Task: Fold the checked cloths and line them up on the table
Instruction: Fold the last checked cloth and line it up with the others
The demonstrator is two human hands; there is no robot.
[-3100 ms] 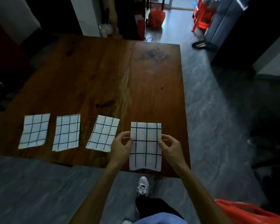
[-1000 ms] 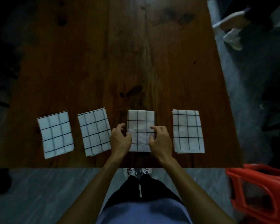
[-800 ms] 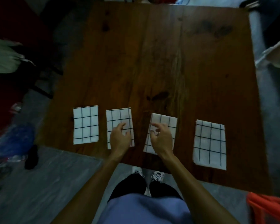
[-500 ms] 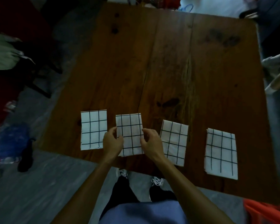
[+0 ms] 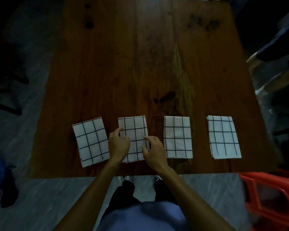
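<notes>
Checked cloths, four and all folded, were laid in a row near the front edge of the counter (image 5: 140, 64). The second cloth (image 5: 133, 130) from the left end was held at its sides: the left hand (image 5: 118, 144) and the right hand (image 5: 154, 150) were curled in a grip on its edges. A red stool (image 5: 272, 200) was seen beside the counter's right front corner.

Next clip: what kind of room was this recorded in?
Probably a dim room in a home, not a lab: a worn wooden table on a grey marbled stone floor, with a red plastic stool beside it and four folded checked cloths in a row.
</notes>
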